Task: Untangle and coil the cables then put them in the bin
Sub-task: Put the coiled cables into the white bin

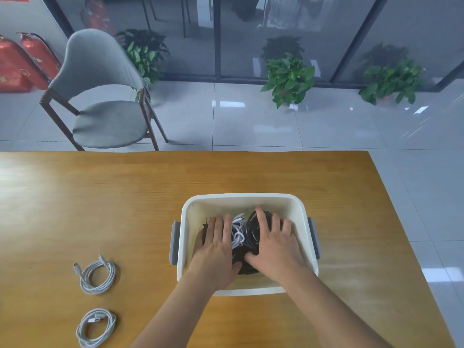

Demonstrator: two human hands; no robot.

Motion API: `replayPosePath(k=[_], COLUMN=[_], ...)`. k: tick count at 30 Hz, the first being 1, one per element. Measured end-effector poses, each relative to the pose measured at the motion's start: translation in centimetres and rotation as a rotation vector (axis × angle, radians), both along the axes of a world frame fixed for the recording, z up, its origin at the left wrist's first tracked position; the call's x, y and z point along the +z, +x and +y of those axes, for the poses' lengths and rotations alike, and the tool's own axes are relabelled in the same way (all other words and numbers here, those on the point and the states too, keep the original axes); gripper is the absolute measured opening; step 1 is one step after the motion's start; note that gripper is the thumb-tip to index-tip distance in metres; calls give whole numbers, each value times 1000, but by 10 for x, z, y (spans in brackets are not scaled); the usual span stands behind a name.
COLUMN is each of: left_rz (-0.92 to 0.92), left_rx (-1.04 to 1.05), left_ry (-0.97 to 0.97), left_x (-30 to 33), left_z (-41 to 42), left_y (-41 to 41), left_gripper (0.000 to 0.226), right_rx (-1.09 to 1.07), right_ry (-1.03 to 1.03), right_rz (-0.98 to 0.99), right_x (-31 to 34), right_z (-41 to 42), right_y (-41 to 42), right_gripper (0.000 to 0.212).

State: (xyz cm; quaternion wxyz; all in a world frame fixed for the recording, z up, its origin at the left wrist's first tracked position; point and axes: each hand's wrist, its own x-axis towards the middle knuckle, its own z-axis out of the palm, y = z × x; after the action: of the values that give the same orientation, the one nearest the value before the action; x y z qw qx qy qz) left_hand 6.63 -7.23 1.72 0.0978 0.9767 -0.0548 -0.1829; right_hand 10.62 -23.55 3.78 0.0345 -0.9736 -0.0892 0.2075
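Both hands in bin (298, 212), left hand (216, 243) and right hand (275, 243) fingers flat, spread on black cables (252, 228) (white cable (237, 233) between them).

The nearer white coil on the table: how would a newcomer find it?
Start at the white plastic bin on the wooden table. Look left to two coiled white cables. The nearer white coil lies by the table's front edge, below the farther white coil.

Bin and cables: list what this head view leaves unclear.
- Bin contents: both hands, left hand and right hand, cover most of the black cables; their number can't be counted.
- Lower white coil: its bottom edge is cut off by the frame.
- Cable plugs: too small to identify.
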Motion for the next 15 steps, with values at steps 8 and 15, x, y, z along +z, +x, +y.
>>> replayPosePath(k=[8, 15], left_rz=[61, 65], left_rx=[15, 9], left_ry=[-34, -54], left_x=[-4, 6], left_z=[-3, 2], left_y=[2, -8], left_gripper=[112, 108], right_rx=[-36, -53], right_ry=[-12, 45], right_rz=[65, 113], right_x=[-5, 4], right_z=[2, -2], right_y=[-1, -10], right_gripper=[116, 116])
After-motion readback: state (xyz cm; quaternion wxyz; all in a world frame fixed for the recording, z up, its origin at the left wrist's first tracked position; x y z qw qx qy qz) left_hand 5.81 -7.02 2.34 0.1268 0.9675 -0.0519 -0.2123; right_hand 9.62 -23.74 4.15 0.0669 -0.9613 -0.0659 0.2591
